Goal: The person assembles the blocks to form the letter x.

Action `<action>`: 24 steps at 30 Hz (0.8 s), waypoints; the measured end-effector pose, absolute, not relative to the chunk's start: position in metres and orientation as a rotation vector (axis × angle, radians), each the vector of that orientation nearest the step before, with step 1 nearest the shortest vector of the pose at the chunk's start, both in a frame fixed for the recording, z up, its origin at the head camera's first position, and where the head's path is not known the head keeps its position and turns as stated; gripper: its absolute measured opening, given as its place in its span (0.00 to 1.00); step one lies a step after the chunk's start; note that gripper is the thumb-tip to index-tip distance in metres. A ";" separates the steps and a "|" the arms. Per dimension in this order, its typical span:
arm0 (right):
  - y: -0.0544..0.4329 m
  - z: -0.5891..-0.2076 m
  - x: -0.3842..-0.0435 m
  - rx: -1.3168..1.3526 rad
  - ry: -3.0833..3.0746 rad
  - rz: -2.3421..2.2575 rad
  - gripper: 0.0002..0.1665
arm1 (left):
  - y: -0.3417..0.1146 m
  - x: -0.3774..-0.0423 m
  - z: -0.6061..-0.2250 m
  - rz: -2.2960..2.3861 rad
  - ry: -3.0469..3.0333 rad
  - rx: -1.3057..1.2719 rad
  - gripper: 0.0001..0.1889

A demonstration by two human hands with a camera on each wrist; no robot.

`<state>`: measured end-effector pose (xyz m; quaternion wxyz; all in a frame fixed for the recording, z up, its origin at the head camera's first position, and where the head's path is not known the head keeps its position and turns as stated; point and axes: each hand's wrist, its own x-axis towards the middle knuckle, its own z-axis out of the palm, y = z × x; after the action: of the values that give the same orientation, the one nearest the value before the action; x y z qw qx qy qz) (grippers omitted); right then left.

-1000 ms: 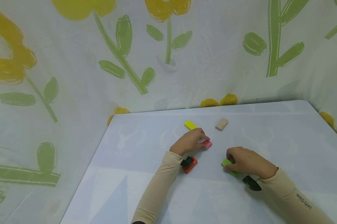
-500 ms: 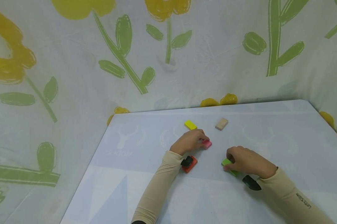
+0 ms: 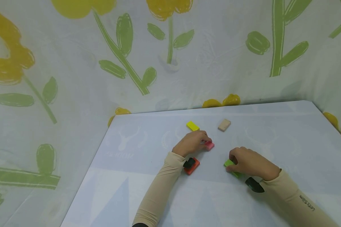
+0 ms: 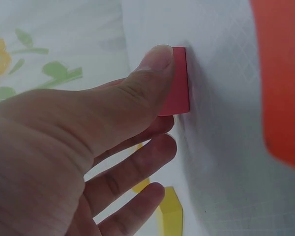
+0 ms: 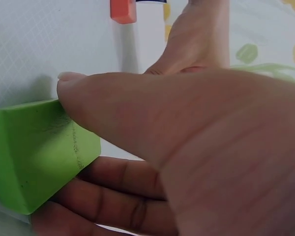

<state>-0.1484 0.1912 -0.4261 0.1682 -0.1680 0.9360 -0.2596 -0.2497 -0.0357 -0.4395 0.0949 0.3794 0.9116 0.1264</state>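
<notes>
One left hand, thumb and finger pinching a pink block, the gap between them no wider than the block; remaining fingers extended loosely, clear of it. Pink block: at mid-table; whether raised slightly off the surface, cannot be told. One right hand, thumb on one edge of a green block and fingers at the opposite edge, spread only to the block's width. Green block: to the right of the pink one and nearer. One orange-red block, flat, near side of the left hand, partly hidden by a black wrist device. One yellow block, just beyond the left hand. One plain wooden block, far side, right of the yellow. All on a pale printed table.
</notes>
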 end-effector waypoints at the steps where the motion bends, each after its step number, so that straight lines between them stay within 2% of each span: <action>1: 0.191 -0.426 -0.148 -0.490 2.667 -0.741 0.16 | -0.036 -0.250 -0.439 0.374 2.703 1.124 0.17; 11: 0.188 -0.427 -0.149 -0.501 2.705 -0.741 0.14 | -0.036 -0.250 -0.438 0.363 2.705 1.137 0.16; 24: 0.186 -0.427 -0.149 -0.530 2.721 -0.770 0.15 | -0.036 -0.248 -0.434 0.339 2.698 1.142 0.16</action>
<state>-0.1492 0.1865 -0.4275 0.1320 -0.1825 0.9375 -0.2654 -0.2478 -0.0362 -0.4337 0.0959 0.3854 0.9106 0.1144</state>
